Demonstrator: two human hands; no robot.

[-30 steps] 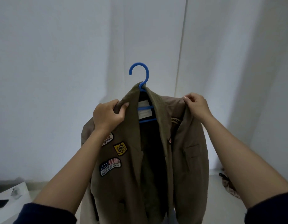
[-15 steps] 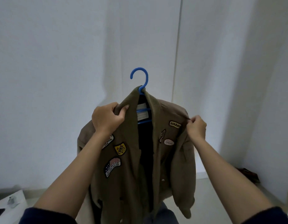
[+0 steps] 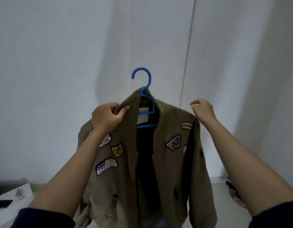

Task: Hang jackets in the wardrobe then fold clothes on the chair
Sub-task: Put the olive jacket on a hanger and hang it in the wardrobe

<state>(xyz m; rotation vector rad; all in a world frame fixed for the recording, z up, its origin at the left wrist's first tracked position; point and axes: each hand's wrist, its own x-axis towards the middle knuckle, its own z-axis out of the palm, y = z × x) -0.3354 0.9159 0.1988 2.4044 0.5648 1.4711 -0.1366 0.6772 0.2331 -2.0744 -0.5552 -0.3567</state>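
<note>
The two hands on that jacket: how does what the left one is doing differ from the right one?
The left hand is closed, its fingers pinching the jacket's ribbed collar; the right hand is loosely open above the shoulder and appears to grip nothing. The left hand sits close beside the blue hanger; the right hand is farther out, at the shoulder's edge. Both are raised to about the same height, bare forearms showing.

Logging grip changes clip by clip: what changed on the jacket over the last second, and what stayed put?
The right hand let go: it had pinched the jacket at the right shoulder, slid outward along it, and now hovers open just above. That front panel has spread flat, uncovering more patches. The left hand stays clamped on the collar, and the blue hanger stays inside the jacket, its hook free.
</note>
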